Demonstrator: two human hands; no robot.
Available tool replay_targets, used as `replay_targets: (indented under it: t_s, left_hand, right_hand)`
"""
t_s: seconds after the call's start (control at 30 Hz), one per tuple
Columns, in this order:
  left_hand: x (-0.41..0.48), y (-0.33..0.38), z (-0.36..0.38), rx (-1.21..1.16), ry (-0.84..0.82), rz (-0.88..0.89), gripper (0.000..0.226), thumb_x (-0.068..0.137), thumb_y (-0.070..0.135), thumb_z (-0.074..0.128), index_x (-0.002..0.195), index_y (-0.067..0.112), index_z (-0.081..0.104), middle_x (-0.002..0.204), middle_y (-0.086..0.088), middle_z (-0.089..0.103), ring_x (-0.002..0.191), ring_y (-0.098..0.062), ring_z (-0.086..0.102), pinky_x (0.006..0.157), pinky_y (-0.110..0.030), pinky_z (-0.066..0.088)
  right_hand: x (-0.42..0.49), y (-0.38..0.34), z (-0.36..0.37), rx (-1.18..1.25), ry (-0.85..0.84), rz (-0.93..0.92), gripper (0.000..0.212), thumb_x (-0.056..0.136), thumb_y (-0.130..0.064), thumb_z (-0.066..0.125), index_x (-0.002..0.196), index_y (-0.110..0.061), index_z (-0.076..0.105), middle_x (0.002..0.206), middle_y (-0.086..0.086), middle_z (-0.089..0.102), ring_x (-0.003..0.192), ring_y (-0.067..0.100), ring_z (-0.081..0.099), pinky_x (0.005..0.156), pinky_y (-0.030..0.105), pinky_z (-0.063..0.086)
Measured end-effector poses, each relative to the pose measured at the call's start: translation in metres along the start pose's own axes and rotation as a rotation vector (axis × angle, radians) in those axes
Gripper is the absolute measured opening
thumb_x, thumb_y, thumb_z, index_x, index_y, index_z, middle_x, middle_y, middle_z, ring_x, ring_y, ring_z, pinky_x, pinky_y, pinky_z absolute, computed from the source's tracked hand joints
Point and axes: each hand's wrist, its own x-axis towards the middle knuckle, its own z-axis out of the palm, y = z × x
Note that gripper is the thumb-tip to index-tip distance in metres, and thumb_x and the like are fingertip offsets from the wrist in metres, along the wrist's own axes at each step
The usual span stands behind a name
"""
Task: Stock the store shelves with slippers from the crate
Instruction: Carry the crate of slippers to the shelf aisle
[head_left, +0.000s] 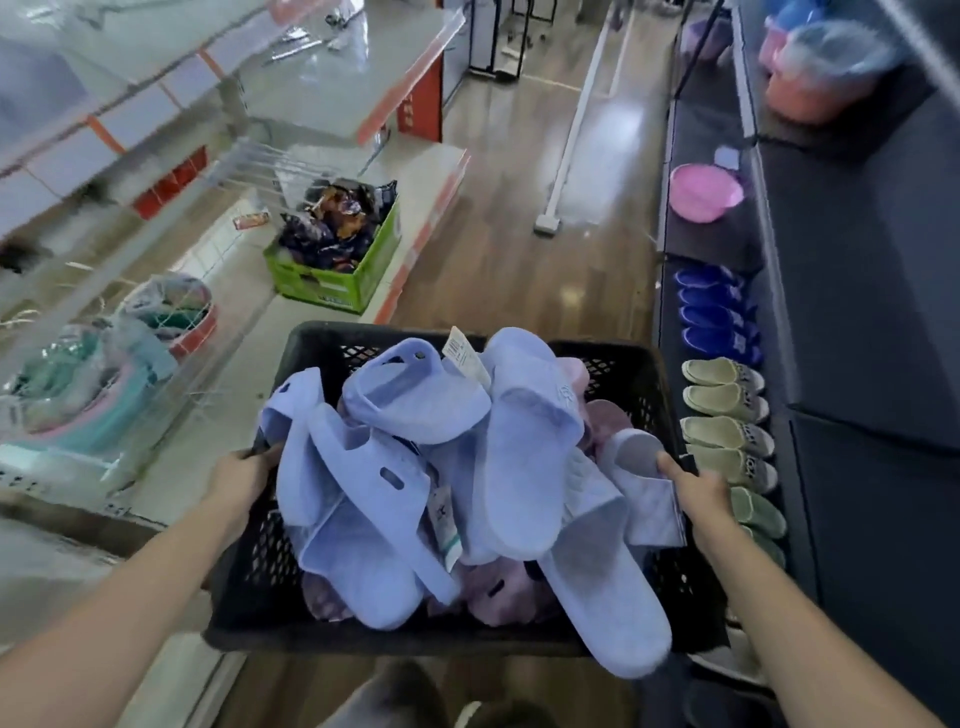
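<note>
A black mesh crate (332, 343) hangs in front of me above the aisle floor, heaped with several pale blue slippers (519, 447) over pink ones (498, 592); paper tags stick out of the pile. My left hand (236, 480) grips the crate's left rim, fingers curled over the edge. My right hand (693, 491) grips the right rim, thumb against a blue slipper. One blue slipper (618, 613) hangs over the near right edge. The dark low shelf (789, 395) on the right carries rows of dark blue slippers (717, 322) and beige-green slippers (727, 415).
A pink basin (704, 192) and wrapped basins (815, 67) sit on the right shelves. On the left, a white shelf unit (332, 93) holds a green box of packets (337, 260) and netted bundles (88, 384). Wood floor (519, 249) runs ahead between the shelf rows.
</note>
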Motion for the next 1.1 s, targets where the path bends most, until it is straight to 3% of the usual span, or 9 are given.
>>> replay_targets:
  t_s: [0.07,0.13,0.2,0.4,0.53,0.67,0.87,1.1]
  left_hand:
    - [0.035,0.031,0.015,0.021,-0.019,0.008,0.009,0.090,0.007,0.056,0.090,-0.002,0.057,0.079,-0.014,0.057,0.064,-0.026,0.048,0.061,-0.036,0.038]
    - [0.062,0.060,0.027,0.018,-0.051,0.027,0.012,0.091,0.003,0.053,0.080,-0.001,0.057,0.076,-0.015,0.056,0.061,-0.027,0.046,0.058,-0.036,0.036]
    - [0.099,0.098,0.042,0.046,-0.071,0.038,0.020,0.092,0.000,0.049,0.073,0.004,0.055,0.072,-0.012,0.053,0.059,-0.025,0.043,0.054,-0.033,0.033]
    - [0.181,0.195,0.088,0.134,-0.070,0.071,0.026,0.091,0.000,0.051,0.066,0.007,0.052,0.066,-0.011,0.049,0.056,-0.022,0.039,0.052,-0.032,0.030]
    - [0.233,0.252,0.128,0.135,-0.079,0.061,0.025,0.091,-0.001,0.050,0.068,0.008,0.052,0.068,-0.011,0.050,0.057,-0.023,0.041,0.052,-0.033,0.032]
    - [0.283,0.303,0.169,0.125,-0.087,0.030,0.017,0.091,-0.003,0.049,0.076,0.001,0.057,0.069,-0.013,0.052,0.059,-0.025,0.043,0.053,-0.033,0.033]
    - [0.358,0.367,0.217,0.137,-0.103,0.018,0.012,0.089,0.001,0.055,0.077,0.001,0.058,0.077,-0.015,0.058,0.066,-0.025,0.048,0.063,-0.036,0.037]
    - [0.464,0.438,0.278,0.153,-0.091,-0.003,0.010,0.091,0.003,0.052,0.083,0.000,0.057,0.067,-0.009,0.053,0.058,-0.024,0.044,0.050,-0.032,0.030]
  right_hand:
    - [0.022,-0.024,0.013,0.023,0.018,0.036,0.029,0.087,-0.025,0.064,0.069,-0.003,0.057,0.078,0.011,0.052,0.084,0.024,0.047,0.071,0.032,0.033]
    - [0.039,-0.054,0.025,0.051,0.040,0.036,0.038,0.088,-0.024,0.063,0.098,0.013,0.060,0.094,0.020,0.056,0.092,0.028,0.053,0.073,0.031,0.033]
    - [0.070,-0.079,0.040,0.039,0.057,0.043,0.047,0.088,-0.027,0.063,0.110,0.014,0.057,0.108,0.026,0.060,0.103,0.036,0.056,0.075,0.033,0.036]
    - [0.138,-0.150,0.074,0.078,0.116,0.085,0.051,0.087,-0.025,0.064,0.118,0.015,0.052,0.117,0.027,0.058,0.109,0.038,0.054,0.085,0.039,0.041]
    - [0.203,-0.198,0.092,0.097,0.090,0.093,0.046,0.085,-0.028,0.065,0.110,0.010,0.058,0.106,0.020,0.062,0.094,0.031,0.057,0.086,0.042,0.045]
    - [0.271,-0.246,0.106,0.115,0.063,0.109,0.047,0.088,-0.025,0.062,0.117,0.011,0.055,0.103,0.017,0.057,0.108,0.037,0.055,0.083,0.037,0.040]
    - [0.355,-0.308,0.131,0.083,0.076,0.118,0.045,0.088,-0.026,0.062,0.118,0.007,0.056,0.116,0.020,0.059,0.111,0.037,0.053,0.088,0.041,0.041]
    - [0.448,-0.376,0.181,0.017,0.113,0.156,0.045,0.087,-0.028,0.063,0.114,0.008,0.059,0.116,0.023,0.060,0.108,0.038,0.054,0.082,0.039,0.040]
